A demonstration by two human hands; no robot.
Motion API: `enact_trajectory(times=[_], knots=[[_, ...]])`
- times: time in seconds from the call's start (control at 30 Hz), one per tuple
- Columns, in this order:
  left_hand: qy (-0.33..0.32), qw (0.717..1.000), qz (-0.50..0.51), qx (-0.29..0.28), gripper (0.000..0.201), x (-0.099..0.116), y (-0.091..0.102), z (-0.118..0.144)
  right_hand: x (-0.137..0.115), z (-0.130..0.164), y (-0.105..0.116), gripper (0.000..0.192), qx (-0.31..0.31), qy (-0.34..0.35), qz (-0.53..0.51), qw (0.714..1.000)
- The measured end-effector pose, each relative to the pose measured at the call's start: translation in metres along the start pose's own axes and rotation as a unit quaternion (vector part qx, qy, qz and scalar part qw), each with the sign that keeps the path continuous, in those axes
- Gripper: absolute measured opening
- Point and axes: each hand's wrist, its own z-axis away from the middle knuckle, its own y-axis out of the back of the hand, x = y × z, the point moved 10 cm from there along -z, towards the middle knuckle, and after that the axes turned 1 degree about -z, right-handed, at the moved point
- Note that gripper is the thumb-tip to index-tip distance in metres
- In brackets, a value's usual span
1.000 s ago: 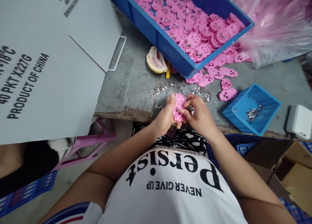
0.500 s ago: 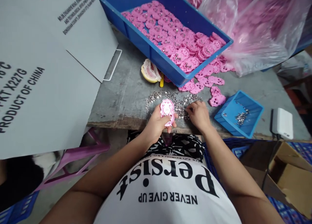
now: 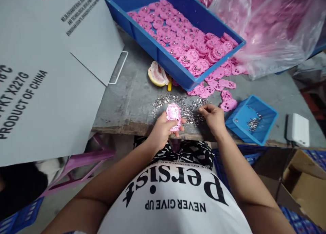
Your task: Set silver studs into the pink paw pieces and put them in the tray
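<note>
My left hand (image 3: 162, 130) grips a pink plastic piece (image 3: 174, 114) with a scalloped outline, its thumb lying across the lower part. My right hand (image 3: 214, 118) is at the right end of a scatter of small shiny metal parts (image 3: 187, 112), thumb and forefinger pinched together. Whatever sits between those fingertips is too small to make out. The metal parts lie spread on the grey table (image 3: 132, 101) just beyond both hands.
A large blue bin (image 3: 152, 47) of pink pieces stands at the back. Loose pink pieces (image 3: 228, 100), a peeled fruit (image 3: 157, 74), a yellow handle (image 3: 169, 84), a small blue tray (image 3: 236, 132) and a white power bank (image 3: 298, 129) share the table. A big carton (image 3: 51, 91) rises at left.
My right hand has shifted slightly right and away from the middle of the metal parts, still pinched. My left hand keeps the pink piece in nearly the same place.
</note>
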Motion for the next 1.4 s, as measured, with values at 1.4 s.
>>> enact_trajectory(times=[1.4], knots=[[-0.064,0.982,0.163,-0.072,0.053,0.014,-0.032,0.009,-0.055,0.064,-0.034,0.03,-0.017,0.026,-0.219,0.975]])
